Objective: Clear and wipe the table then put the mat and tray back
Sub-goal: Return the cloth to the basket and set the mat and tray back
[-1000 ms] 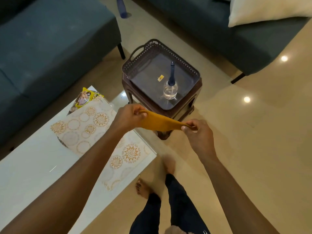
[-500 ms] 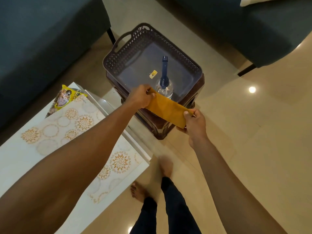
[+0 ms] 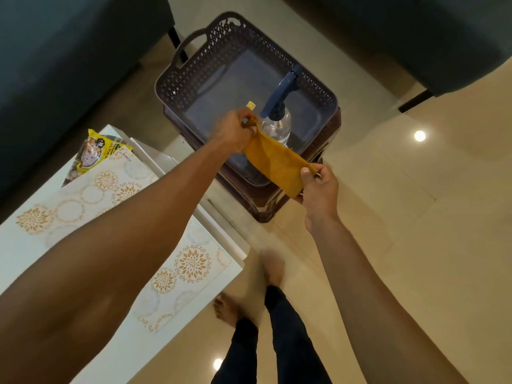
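The left forearm [image 3: 116, 250] hides the middle of the patterned mat [image 3: 182, 273]. The yellow cloth [image 3: 273, 162] covers the spray bottle's [image 3: 277, 123] near side. Both sofas run off the far edge. The packet's [image 3: 95, 151] print is too small to read.

Matt mustard cloth [image 3: 273, 164] – perforated plastic tray [image 3: 210, 60] – glossy floor [image 3: 401, 217]

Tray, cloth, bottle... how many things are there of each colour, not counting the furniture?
Mustard yellow: 2, cloth, snack packet
Dark brown: 1, tray
Clear with blue top: 1, spray bottle
White with gold flowers: 1, mat
Total: 5
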